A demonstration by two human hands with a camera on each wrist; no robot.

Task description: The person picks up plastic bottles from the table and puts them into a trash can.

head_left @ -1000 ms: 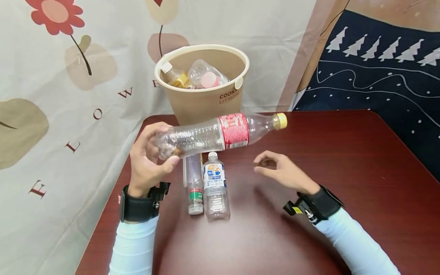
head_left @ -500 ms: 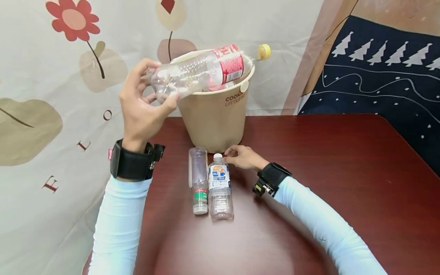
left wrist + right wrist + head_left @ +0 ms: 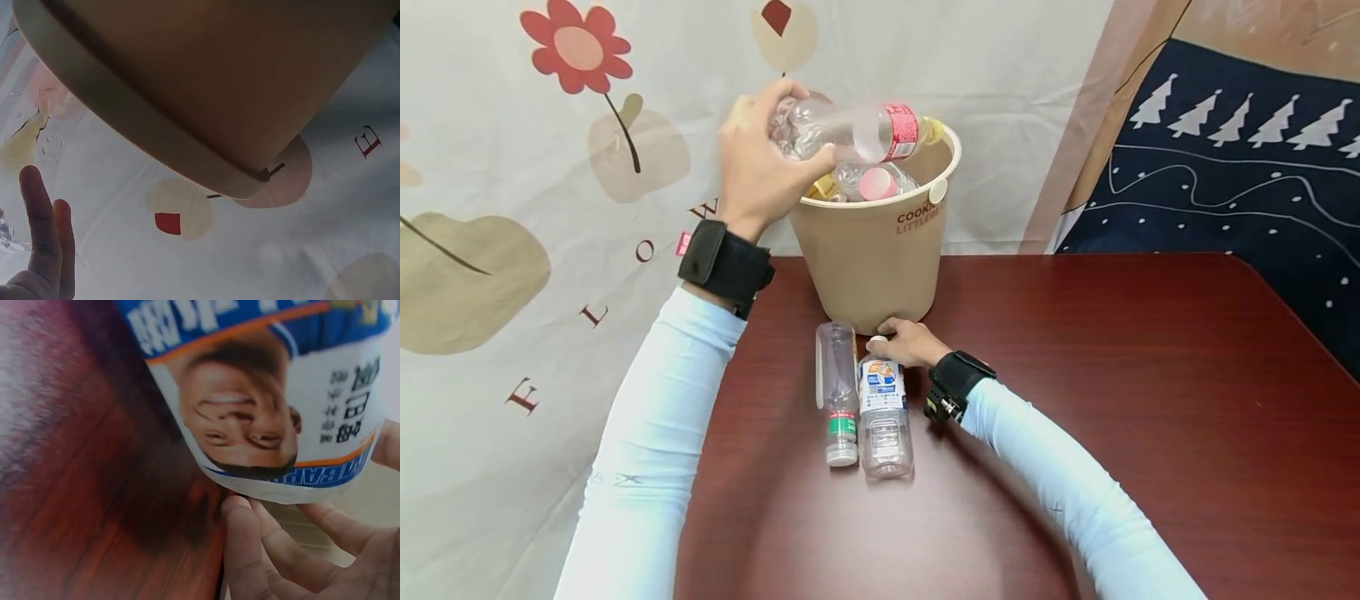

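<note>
My left hand (image 3: 767, 162) holds a clear plastic bottle (image 3: 850, 133) by its base, above the beige bin (image 3: 868, 258). The bottle lies nearly level, blurred, with a red label and yellow cap toward the right rim. In the left wrist view, two fingers (image 3: 44, 231) reach up beside the bin's outer wall; most of the bottle is out of that view. My right hand (image 3: 910, 342) grips the white-capped neck of a clear water bottle (image 3: 885, 425) lying on the table. Its printed label (image 3: 250, 406) fills the right wrist view, fingers curled around the neck end.
Another clear bottle (image 3: 838, 375) with a green and red label lies just left of the water bottle. Inside the bin are several bottles, one with a pink cap (image 3: 877, 183). A printed cloth (image 3: 1000, 125) hangs behind the dark red table (image 3: 1075, 375).
The left hand has lifted the red-labelled bottle from over the table to above the bin, its cap end now inside the rim. My right hand moved left onto the water bottle's neck.
</note>
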